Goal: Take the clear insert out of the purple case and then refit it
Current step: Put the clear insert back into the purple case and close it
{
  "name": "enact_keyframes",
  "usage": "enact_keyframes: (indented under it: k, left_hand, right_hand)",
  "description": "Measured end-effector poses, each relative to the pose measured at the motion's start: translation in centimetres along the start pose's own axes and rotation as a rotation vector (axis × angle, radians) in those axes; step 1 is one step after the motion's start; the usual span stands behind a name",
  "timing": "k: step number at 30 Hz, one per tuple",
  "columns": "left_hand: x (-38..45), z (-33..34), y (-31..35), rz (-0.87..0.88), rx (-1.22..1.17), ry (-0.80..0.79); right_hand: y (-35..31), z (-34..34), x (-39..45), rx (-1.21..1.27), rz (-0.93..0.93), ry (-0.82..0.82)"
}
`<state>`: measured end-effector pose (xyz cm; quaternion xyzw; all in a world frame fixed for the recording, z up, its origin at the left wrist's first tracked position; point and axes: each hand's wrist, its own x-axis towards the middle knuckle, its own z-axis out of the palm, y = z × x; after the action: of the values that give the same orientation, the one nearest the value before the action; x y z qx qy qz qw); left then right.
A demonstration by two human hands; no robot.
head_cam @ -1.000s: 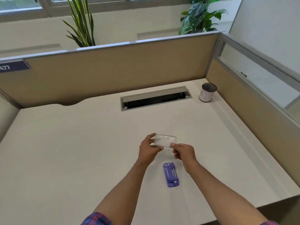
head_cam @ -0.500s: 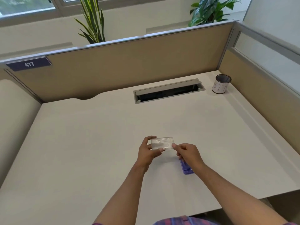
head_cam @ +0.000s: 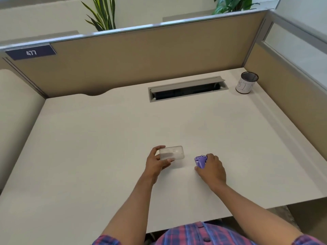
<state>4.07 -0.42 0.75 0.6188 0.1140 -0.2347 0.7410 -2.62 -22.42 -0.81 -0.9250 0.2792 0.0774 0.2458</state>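
Note:
My left hand [head_cam: 156,163] holds the clear insert [head_cam: 171,152] by its left end, a little above the white desk [head_cam: 106,147]. The insert is a see-through rectangular shell lying roughly level, its long side running left to right. To its right, my right hand [head_cam: 211,169] is closed around the purple case [head_cam: 200,161], which is tipped up off the desk. Only the case's upper end shows past my fingers; the rest is hidden under the hand. Insert and case are apart, with a gap of desk between them.
A grey cable slot [head_cam: 187,89] is cut into the desk at the back. A mesh pen cup [head_cam: 246,83] with a white label stands at the back right corner. Tan partition walls [head_cam: 141,55] close the desk at the back and right. The desk's front edge is near my body.
My right hand has let go of the clear insert and taken hold of the purple case, lifting its end. The left hand keeps the insert. The camera has tilted further down.

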Motion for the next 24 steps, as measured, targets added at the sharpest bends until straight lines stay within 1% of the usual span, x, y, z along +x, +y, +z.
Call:
enact_keyframes:
  k: [2,7,10,12,15,17,19,21,24]
  left_hand:
    - [-0.1,-0.4,-0.5,-0.021,-0.024,0.0]
    - [-0.1,-1.2,-1.4,-0.057,-0.048,0.004]
    - [-0.1,-1.6,-1.6,-0.086,-0.06,0.003]
    - [-0.1,-1.6,-1.7,-0.105,-0.075,0.005]
    - [-0.2,-1.6,-1.7,-0.125,-0.094,0.013]
    - [-0.3,-1.6,-1.7,-0.142,-0.096,0.0]
    - [-0.4,-1.5,-1.6,-0.172,-0.091,-0.013]
    - [-0.5,-1.3,-1.4,-0.207,-0.088,-0.019]
    - [-0.7,-0.9,-1.2,-0.234,-0.096,-0.047]
  right_hand:
    - [-0.1,0.1,0.1,-0.039,-0.001,-0.008]
    - [-0.2,0.1,0.2,0.003,0.005,-0.039]
    - [-0.6,-0.2,0.1,0.078,0.012,-0.036]
    - [-1.0,-0.5,0.1,0.165,-0.024,-0.027]
    - [-2.2,-1.1,0.2,0.279,-0.171,-0.031]
    - [-3.1,-1.5,0.4,0.289,-0.308,-0.037]
    - [-3.9,-1.7,0.5,0.24,-0.453,-0.079]
    - [-4.6,-1.8,0.5,0.137,-0.581,-0.151]
    - [-5.5,-1.4,0.0,0.012,-0.714,-0.179]
